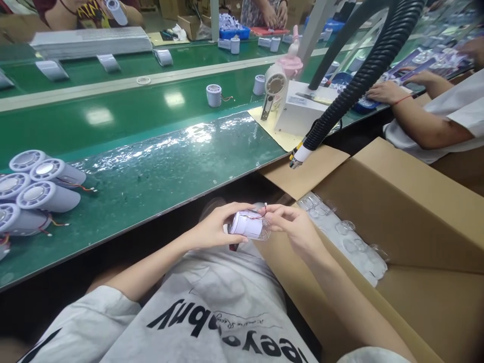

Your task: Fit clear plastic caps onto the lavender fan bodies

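In front of my body, my left hand (223, 224) is wrapped round a pale lavender cylindrical fan housing (247, 225) with thin wires along its side. A clear plastic cover (265, 231) shows at the housing's right end. My right hand (289, 222) pinches a small wire connector (265, 207) at that same end, thumb and forefinger close together. Several similar fan housings (49, 195) lie piled on the bench at the left, their wires trailing out.
A green conveyor (132, 108) carries spaced housings, one a standing fan housing (214, 96). A black corrugated hose (351, 85) hangs at the right. Beside me, an open cardboard box (423, 227) holds clear plastic covers (351, 242). A co-worker's hand (387, 92) is at the far right.
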The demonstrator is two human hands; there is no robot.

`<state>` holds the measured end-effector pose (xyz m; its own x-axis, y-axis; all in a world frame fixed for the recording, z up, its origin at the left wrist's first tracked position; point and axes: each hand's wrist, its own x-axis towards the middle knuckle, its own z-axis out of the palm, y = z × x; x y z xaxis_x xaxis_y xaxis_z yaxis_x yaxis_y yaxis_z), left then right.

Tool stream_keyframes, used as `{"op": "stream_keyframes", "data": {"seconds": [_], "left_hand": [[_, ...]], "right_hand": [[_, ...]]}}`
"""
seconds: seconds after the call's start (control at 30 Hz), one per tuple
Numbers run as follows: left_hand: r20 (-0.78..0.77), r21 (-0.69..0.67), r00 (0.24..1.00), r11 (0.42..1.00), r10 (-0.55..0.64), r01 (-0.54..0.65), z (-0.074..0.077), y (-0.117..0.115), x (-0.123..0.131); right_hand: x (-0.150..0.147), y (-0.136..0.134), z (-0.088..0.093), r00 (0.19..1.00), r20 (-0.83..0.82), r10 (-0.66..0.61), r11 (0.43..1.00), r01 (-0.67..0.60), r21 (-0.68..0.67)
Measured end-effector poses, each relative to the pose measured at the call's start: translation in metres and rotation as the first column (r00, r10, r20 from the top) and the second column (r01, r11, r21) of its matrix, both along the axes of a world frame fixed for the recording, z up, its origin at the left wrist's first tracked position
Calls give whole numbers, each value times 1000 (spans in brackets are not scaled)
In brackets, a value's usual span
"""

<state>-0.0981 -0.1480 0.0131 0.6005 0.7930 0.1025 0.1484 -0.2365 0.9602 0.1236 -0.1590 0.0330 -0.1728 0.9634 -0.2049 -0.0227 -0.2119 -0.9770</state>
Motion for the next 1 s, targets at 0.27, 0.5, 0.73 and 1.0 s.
{"op": "stream_keyframes", "data": {"seconds": [0.27,0.5,0.73,1.0], "left_hand": [[168,-351,985,936,30,32,-6,-4,0],[199,-417,977,909,75,15,-5,-8,2],[218,-507,973,861,80,43,-1,-16,2],[225,-551,964,835,143,5,-10,25,17]], "right_hand": [[9,-13,-8,886,437,155,829,-357,430],[11,-14,-13,855,497,148,763,-418,492],[16,-20,-19,838,523,155,727,-455,514],[7,-4,-55,996,-67,58,968,-40,246]]}}
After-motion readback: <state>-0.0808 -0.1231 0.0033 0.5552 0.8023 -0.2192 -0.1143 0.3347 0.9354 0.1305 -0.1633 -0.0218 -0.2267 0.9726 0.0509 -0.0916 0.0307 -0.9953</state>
